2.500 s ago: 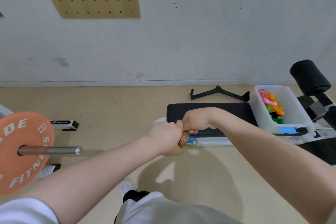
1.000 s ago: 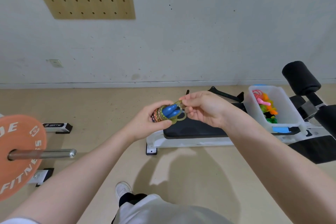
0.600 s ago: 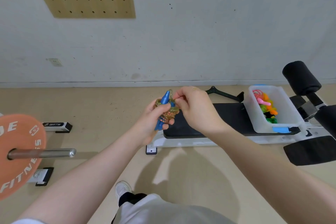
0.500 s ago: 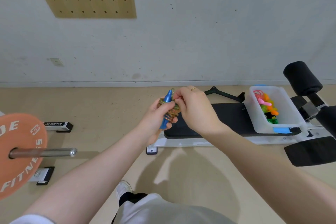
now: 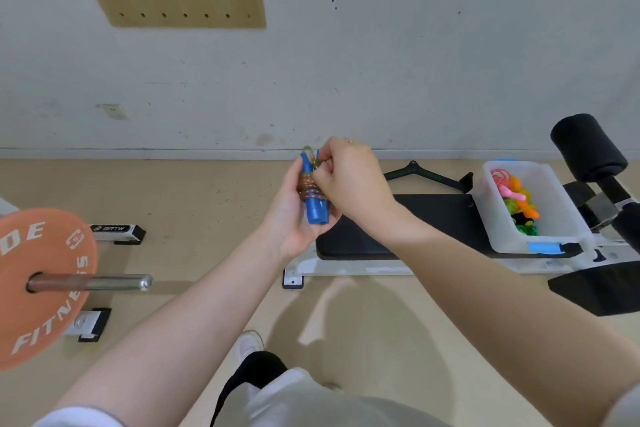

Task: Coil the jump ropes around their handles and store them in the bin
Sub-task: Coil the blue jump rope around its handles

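At the left a barbell with an orange plate rests on the floor, apart from the work. In the middle, held up in front of the person and above the near-left end of the black bench, the left hand has its fingers curled round a pair of blue handles with beaded rope wound in tight turns about their middle. The handles lie side by side, their long axis close to upright and tilted a little to the left at the top; the blunt open ends point down toward the person, the narrower ends up and away. The right hand pinches at the top of the bundle, fingertips together on what looks like the last loop of rope, though the exact grip is hidden. This rope seems nearly coiled; tucking the end and carrying it over remain. To the right, on the far end of the bench, the white bin already holds several bright coiled ropes, so the task looks well along.
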Tool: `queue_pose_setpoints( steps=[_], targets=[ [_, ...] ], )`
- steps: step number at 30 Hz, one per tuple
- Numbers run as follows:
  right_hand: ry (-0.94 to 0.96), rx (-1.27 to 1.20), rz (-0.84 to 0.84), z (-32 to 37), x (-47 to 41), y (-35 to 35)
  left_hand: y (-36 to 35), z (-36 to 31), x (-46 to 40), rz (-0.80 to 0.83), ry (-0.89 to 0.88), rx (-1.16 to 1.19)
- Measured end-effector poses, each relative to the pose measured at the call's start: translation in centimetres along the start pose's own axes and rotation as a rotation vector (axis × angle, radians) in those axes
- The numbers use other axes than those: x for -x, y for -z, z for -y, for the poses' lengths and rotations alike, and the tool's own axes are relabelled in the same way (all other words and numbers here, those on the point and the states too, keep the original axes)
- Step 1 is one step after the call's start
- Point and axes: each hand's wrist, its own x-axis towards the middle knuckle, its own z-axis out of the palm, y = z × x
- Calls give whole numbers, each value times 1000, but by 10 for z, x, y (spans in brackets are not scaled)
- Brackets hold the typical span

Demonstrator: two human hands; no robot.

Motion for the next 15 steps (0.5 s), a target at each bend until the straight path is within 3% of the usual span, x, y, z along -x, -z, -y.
queue_pose_setpoints(
  steps=[5, 9, 12, 15],
  targets=[
    [-110, -48, 150, 0, -6, -19, 21, -6, -14, -118, 78, -296],
    [-222, -142, 124, -2, -27, -33, 25, -23, -40, -195, 99, -391],
    [-264, 56, 253, -6, -54, -40, 20, -35, -63, -248, 55, -388],
    [-275, 296, 422, -6, -80, -43, 18, -44, -90, -292, -25, -544]
  ],
)
